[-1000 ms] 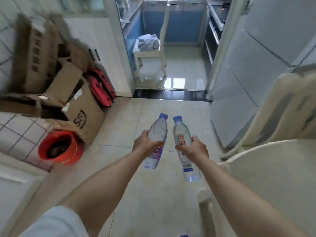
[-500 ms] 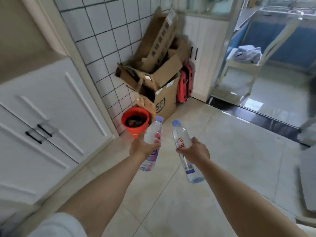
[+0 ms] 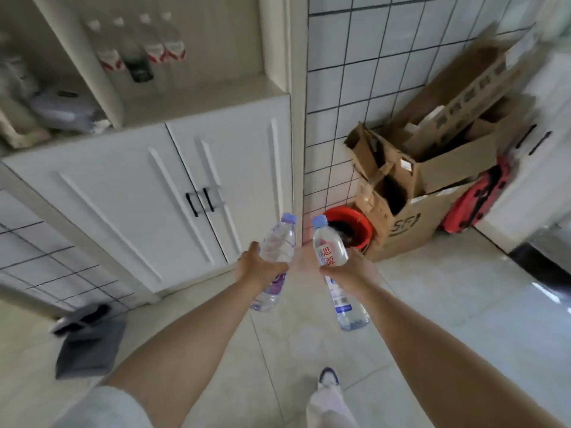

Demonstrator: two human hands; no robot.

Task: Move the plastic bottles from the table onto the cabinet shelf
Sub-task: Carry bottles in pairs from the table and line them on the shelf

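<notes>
White cabinet (image 3: 173,193) up ahead and to the left of both hands, doors closed below, open shelf (image 3: 197,97) above them and well beyond reach for now; tiled wall (image 3: 349,97) straight ahead past the fingertips, pale tiled floor (image 3: 309,335) beneath. Left hand (image 3: 258,268) wrapped around the middle of a clear bottle with a purple label (image 3: 273,261), fingers curled shut on it, cap tipped forward and up. Right hand (image 3: 346,270) likewise closed around a second clear bottle with red characters on its label (image 3: 335,273), gripped at the waist, base hanging down toward the floor. Both held out in front at about the same height, near each other but apart, probably so that neither knocks the other while walking and both can go up in one trip. Already on the shelf, above and left of the left hand: a row of similar bottles (image 3: 139,54), blurred, standing at the back, free space in front of them as a likely landing spot. Off to the right of the right hand: a red bucket (image 3: 355,223) just behind the bottle cap, stacked cardboard boxes (image 3: 432,168), all beside the path rather than in it. Judged stage: carrying, cabinet nearly reached, lift to the shelf not yet begun
</notes>
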